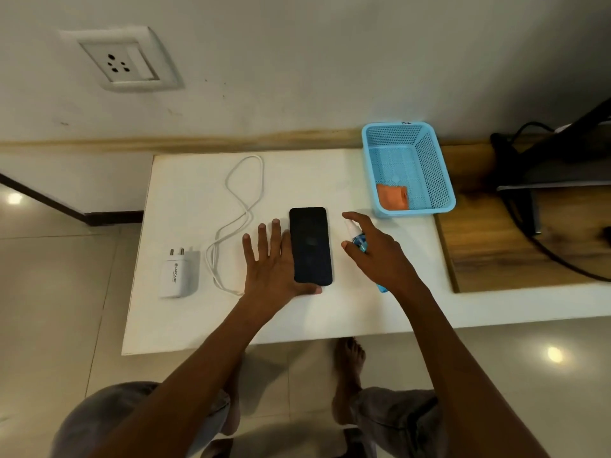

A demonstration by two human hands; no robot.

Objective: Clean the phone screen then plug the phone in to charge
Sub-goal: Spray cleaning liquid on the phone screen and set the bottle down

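Note:
A black phone [310, 246] lies screen up in the middle of the white table [185, 322]. My left hand [271, 262] rests flat on the table against the phone's left edge, fingers straight, thumb at its near end. My right hand [377, 252] hovers over a small blue spray bottle with a white cap [354, 233], which lies to the right of the phone. Its forefinger and thumb are spread on either side of the bottle; the other fingers are hidden. A white charger plug [178, 274] and a white cable [243, 193] lie to the left.
A light blue mesh basket [433, 166] with an orange cloth [391, 196] stands at the back right. A wall socket [120, 62] is up on the left wall. On the right are a wooden board [496, 252] and dark cables [562, 259].

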